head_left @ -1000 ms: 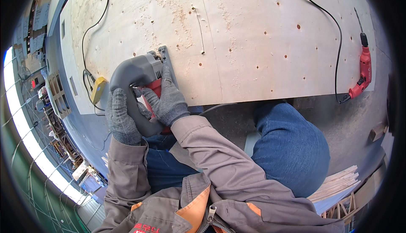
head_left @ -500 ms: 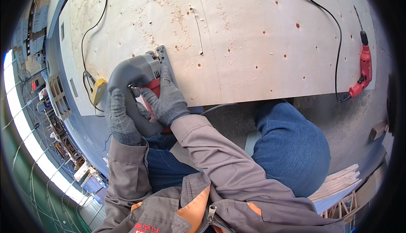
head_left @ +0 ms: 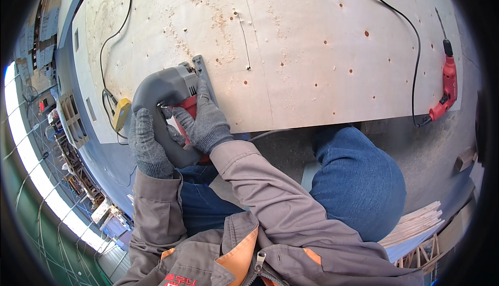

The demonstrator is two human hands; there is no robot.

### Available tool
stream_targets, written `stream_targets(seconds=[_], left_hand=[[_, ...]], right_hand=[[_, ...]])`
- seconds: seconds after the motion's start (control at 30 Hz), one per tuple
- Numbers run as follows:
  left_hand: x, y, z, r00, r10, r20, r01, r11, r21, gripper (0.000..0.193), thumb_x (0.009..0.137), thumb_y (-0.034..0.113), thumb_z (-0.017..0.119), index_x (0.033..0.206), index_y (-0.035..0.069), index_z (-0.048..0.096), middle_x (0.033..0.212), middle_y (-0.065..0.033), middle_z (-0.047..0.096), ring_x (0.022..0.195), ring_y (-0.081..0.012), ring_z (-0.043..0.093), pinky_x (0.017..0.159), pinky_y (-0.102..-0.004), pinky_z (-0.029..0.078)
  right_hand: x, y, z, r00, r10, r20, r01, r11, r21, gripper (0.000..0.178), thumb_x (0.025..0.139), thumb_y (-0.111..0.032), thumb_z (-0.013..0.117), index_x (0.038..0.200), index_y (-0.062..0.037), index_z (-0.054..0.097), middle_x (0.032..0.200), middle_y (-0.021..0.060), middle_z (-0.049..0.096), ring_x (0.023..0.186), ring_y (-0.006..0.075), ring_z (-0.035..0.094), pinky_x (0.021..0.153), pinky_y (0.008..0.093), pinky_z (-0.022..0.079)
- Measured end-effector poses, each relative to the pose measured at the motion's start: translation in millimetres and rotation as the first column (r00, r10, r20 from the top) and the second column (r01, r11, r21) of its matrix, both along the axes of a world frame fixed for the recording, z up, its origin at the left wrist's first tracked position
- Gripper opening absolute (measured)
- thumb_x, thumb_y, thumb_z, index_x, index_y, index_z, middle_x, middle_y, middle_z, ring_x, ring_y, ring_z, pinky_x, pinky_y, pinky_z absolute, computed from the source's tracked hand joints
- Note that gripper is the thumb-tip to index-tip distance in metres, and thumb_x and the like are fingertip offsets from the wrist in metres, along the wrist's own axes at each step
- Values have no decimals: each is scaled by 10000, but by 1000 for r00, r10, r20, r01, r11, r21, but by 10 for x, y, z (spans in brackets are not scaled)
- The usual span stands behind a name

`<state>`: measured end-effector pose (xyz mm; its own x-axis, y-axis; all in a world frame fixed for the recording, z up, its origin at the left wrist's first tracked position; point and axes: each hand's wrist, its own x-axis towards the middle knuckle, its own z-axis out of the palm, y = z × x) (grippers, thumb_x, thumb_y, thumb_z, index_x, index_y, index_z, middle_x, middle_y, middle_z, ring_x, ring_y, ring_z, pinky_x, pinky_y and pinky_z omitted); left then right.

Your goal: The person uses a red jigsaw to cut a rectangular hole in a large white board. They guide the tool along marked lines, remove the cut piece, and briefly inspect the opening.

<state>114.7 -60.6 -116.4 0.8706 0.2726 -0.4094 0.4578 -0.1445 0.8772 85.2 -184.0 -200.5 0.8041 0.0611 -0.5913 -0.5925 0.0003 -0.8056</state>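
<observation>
A grey and red jigsaw (head_left: 169, 91) stands on the near left part of a large plywood sheet (head_left: 312, 52), its base plate (head_left: 200, 70) flat on the wood. My left hand (head_left: 148, 143), in a grey knit glove, grips the saw's curved handle from below. My right hand (head_left: 205, 122), gloved too, lies over the red body of the saw with a finger stretched along the base plate. Sawdust is scattered on the wood around the saw.
A red electric drill (head_left: 447, 86) lies at the sheet's right edge, its black cord (head_left: 410, 42) running across the wood. A yellow plug block (head_left: 122, 113) with a cord sits left of the saw. My blue-trousered knee (head_left: 358, 182) is below the sheet. Wooden slats (head_left: 416, 223) lie lower right.
The saw and both hands have crept a little forward along the sheet. The grip of both hands is the same.
</observation>
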Motion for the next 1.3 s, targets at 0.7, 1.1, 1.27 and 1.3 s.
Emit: stream_targets(seconds=[0.7,1.1,1.27,1.3], left_hand=[[136,190,-94,997,-63,37,63,998,-15,586,1017,426,592,1389,-18,499,954,-161,644,524,-199,630,409,-335,570],[186,-96,92,996,-87,-14,87,996,-24,575,1018,435,591,1345,-31,510,950,-165,641,516,-195,628,407,-322,570],[211,-135,104,996,-84,-8,84,996,-22,582,1016,438,593,1347,-33,508,954,-165,641,507,-196,623,405,-321,570],[220,-153,108,996,-88,-2,88,996,-32,583,1016,438,594,1347,-33,507,955,-165,642,506,-196,622,404,-321,570]], right_hand=[[110,44,-58,996,-64,58,63,998,30,1149,918,-578,677,1634,-26,-32,1391,350,555,1200,476,624,1024,501,499],[193,-2,-46,997,-69,45,66,996,64,1142,919,-559,686,1634,-31,-31,1360,356,569,1190,484,625,1014,512,501],[223,-14,-38,998,-55,40,53,997,59,1135,921,-549,687,1636,-41,-32,1341,355,583,1172,487,634,1007,516,506],[230,-18,-36,997,-60,42,58,997,58,1133,921,-547,687,1636,-42,-32,1337,355,586,1169,487,636,1005,517,507]])
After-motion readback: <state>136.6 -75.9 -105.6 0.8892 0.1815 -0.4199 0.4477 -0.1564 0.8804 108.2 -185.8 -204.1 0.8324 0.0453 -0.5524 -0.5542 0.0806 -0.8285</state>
